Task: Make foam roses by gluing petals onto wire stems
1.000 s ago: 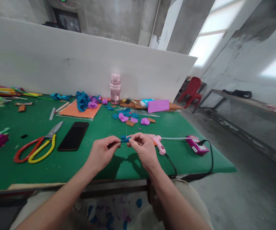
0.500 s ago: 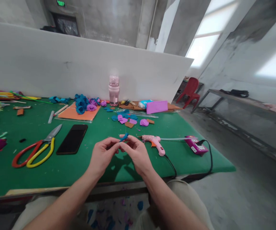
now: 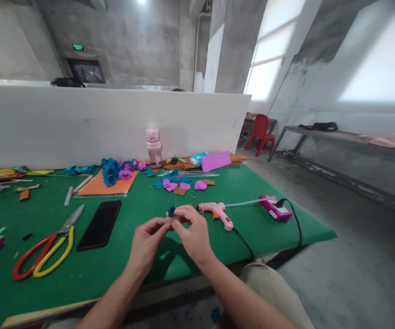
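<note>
blue foam piece [image 3: 171, 211] sits up in the air just over the near middle of the worktop [image 3: 259, 183], pinched between both hands; it looks like a small rolled bit, but it is too small to tell its shape well; the left hand [image 3: 147, 240] holds it from the left with thumb and first fingers [image 3: 165, 224] closed tight on it, most likely to keep it from unrolling; the right hand [image 3: 192, 230] comes in from the right, its fingers curled narrow and pressed on the same piece, so the two hands touch each other at the tips; both hands are lifted off the green top, which lets the piece be turned freely; the pink glue gun [image 3: 217, 212] lies just to the right of the right hand, nozzle pointing left toward the hands, close enough to grab; its black cord [image 3: 243, 238] runs off the near edge; a black phone [image 3: 99, 224] lies to the left of the left hand, and the red and yellow scissors [image 3: 43, 250] lie further left, shut; far from the hands are cut blue and purple foam petals [image 3: 175, 184], and finished foam flowers [image 3: 115, 168] rest on an orange sheet [image 3: 106, 186]; a pink bottle [image 3: 153, 145] stands by the white board at the far side.
</note>
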Available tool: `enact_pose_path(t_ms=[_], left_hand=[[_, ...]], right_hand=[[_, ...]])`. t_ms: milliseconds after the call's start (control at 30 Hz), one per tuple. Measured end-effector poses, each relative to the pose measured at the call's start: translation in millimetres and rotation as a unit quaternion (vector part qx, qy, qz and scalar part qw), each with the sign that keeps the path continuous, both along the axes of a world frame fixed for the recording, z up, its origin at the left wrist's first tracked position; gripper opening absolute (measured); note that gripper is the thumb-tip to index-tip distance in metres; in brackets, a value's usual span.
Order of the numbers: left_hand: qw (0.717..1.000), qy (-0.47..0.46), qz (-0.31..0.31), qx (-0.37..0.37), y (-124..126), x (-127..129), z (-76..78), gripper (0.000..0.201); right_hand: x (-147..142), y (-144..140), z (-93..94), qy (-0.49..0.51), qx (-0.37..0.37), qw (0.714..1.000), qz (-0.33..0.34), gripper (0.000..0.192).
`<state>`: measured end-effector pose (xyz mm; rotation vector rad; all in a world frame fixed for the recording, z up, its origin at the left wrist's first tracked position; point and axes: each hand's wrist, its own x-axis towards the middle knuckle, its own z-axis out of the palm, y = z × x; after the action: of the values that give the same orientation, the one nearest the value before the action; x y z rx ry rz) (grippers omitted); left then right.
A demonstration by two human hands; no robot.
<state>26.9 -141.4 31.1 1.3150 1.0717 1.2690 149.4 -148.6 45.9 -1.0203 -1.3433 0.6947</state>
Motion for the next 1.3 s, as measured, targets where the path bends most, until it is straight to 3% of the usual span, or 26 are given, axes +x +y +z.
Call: enact_pose_path(t_ms=[433,633,867,1133,1300], left_hand=[[0.995,-0.094,-0.031,-0.031,4,6,-16.1,0.009],[0.997,-0.055,-0.041,-0.039,5,6,-13.6,0.014],[0.998,-0.045,-0.034,-0.021,4,9,-9.6,0.017],[0.999,0.0,-0.007,0.048,-19,18,15.6,0.019],[0.998,0.026,-0.016,0.046,-48,16,15.5,0.02]], right_hand=[[-1,4,-4.4,-0.03,0.001,0.999,-0.025,0.005],[-1,5,-4.4,-0.025,0.009,0.998,-0.053,0.007],[-1,10,-12.8,0.088,-0.091,0.99,0.066,0.022],[5,-6,4.9,0.063,-0.019,0.996,0.055,0.022],[5,-36,-5.2,0.071,-0.008,0.996,0.045,0.022]])
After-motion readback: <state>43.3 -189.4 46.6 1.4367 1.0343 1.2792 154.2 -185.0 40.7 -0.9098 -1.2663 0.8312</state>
